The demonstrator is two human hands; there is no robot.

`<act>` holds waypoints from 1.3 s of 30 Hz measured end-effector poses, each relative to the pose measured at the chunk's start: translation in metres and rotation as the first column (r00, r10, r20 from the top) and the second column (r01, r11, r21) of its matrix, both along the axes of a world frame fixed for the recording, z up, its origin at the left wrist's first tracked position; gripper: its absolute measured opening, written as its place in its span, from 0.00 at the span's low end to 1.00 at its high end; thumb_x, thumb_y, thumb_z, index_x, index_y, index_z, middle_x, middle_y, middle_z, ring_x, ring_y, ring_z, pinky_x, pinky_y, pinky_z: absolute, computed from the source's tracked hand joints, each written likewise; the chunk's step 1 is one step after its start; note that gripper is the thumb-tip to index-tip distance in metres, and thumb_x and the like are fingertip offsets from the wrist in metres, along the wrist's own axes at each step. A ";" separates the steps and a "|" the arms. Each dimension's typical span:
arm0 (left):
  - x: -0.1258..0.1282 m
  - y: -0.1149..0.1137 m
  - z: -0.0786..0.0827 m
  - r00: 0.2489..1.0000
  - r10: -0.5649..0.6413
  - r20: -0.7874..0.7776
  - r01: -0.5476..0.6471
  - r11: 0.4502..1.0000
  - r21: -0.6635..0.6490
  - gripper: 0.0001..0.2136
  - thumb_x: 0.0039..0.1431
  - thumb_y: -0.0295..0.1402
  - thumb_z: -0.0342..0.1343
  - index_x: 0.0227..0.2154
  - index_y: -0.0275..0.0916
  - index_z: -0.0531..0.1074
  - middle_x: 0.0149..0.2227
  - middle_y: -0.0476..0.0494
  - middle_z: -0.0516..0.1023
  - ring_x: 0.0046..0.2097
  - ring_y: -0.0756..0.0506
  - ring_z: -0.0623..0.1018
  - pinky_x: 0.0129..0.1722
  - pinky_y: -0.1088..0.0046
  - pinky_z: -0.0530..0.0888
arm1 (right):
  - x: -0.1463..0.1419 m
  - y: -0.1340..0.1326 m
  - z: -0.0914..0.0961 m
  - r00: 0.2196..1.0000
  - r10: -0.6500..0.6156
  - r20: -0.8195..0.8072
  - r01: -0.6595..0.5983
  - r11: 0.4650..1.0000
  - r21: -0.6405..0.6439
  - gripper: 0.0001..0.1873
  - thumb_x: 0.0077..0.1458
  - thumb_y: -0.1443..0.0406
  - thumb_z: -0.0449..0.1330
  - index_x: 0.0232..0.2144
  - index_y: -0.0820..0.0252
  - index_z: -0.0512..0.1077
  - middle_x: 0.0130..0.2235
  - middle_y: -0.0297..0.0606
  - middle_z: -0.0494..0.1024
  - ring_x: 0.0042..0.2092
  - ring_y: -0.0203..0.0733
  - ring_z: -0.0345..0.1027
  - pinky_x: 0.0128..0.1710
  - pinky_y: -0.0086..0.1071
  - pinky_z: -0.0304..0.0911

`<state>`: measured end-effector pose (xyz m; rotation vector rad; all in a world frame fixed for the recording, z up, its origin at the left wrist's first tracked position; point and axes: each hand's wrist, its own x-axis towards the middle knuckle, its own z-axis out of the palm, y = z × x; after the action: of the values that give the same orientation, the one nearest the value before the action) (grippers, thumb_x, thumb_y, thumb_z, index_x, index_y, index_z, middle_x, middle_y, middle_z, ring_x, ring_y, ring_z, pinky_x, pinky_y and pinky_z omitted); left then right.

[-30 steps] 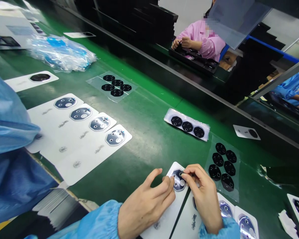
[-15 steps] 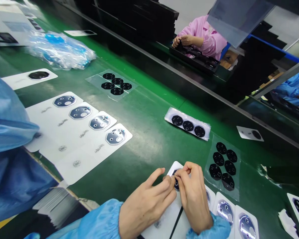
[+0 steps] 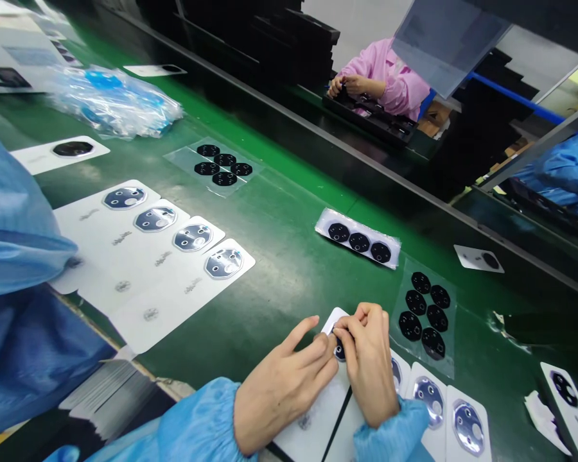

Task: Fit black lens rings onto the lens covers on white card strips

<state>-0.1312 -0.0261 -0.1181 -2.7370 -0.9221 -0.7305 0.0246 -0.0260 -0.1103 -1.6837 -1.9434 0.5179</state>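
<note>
My left hand (image 3: 284,385) lies on a white phone back cover (image 3: 318,410) at the bottom centre, fingers stretched, fingertips pressing beside its camera ring. My right hand (image 3: 368,366) is curled over the same cover's camera ring (image 3: 340,351), fingers pinched together on it; most of the ring is hidden. Two more white covers with shiny camera rings (image 3: 428,394) lie just right of my right wrist. A clear sheet of black octagonal lens pieces (image 3: 424,314) lies right beside my right hand.
A row of several white covers (image 3: 164,256) lies at the left on the green belt (image 3: 279,256). A strip of three black pieces (image 3: 359,242), another clear sheet (image 3: 219,163) and a plastic bag pile (image 3: 110,102) lie further back. A person in pink (image 3: 385,77) works across the belt.
My right hand has slid left over the camera ring and closed its fingers on it, covering the ring that was visible a second ago. My left hand barely moved.
</note>
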 end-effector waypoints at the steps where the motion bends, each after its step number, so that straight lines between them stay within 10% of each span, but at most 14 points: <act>1: 0.000 0.000 0.000 1.000 0.003 0.000 -0.003 1.000 0.001 0.18 0.64 0.19 0.35 0.30 0.34 0.71 0.36 0.44 0.77 0.42 0.49 0.70 0.63 0.59 0.46 | 0.000 0.000 0.001 1.000 -0.002 0.006 0.002 1.000 -0.003 0.10 0.59 0.72 0.49 0.28 0.57 0.66 0.36 0.37 0.58 0.39 0.43 0.55 0.37 0.38 0.59; 18: 0.000 0.001 -0.003 0.999 -0.014 0.031 0.014 1.000 0.004 0.16 0.63 0.19 0.37 0.32 0.33 0.69 0.39 0.43 0.77 0.42 0.49 0.71 0.61 0.59 0.51 | 0.003 0.008 0.008 1.000 -0.011 -0.016 0.012 0.998 0.055 0.11 0.56 0.72 0.52 0.26 0.57 0.72 0.35 0.37 0.61 0.39 0.42 0.57 0.39 0.38 0.60; 25: 0.001 0.001 -0.002 0.994 -0.024 0.109 0.026 1.000 -0.014 0.17 0.62 0.17 0.35 0.31 0.37 0.68 0.40 0.44 0.78 0.41 0.49 0.72 0.62 0.58 0.51 | 0.122 -0.005 0.044 0.881 -0.367 -0.297 0.377 0.926 -0.027 0.08 0.52 0.60 0.59 0.28 0.57 0.75 0.37 0.37 0.73 0.39 0.42 0.66 0.39 0.35 0.63; 31: 0.004 0.002 0.003 0.982 -0.033 0.185 0.046 0.997 -0.067 0.16 0.60 0.17 0.38 0.32 0.39 0.69 0.39 0.45 0.79 0.40 0.45 0.74 0.60 0.55 0.55 | 0.232 -0.019 0.014 0.853 -0.492 -0.175 0.503 0.864 0.019 0.17 0.52 0.57 0.54 0.32 0.63 0.76 0.31 0.44 0.78 0.33 0.44 0.72 0.31 0.37 0.69; 39: 0.006 0.000 0.001 0.975 -0.016 0.222 0.039 0.994 -0.100 0.20 0.64 0.20 0.33 0.31 0.38 0.71 0.39 0.43 0.79 0.39 0.44 0.75 0.56 0.52 0.58 | 0.237 -0.017 -0.023 0.879 -0.428 0.209 0.391 0.899 0.200 0.19 0.53 0.72 0.47 0.41 0.58 0.74 0.42 0.44 0.71 0.45 0.46 0.64 0.44 0.42 0.64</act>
<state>-0.1247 -0.0260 -0.1170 -2.8040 -0.9930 -1.0379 0.2613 -0.0430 -0.1332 -2.0616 -1.6563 -0.0050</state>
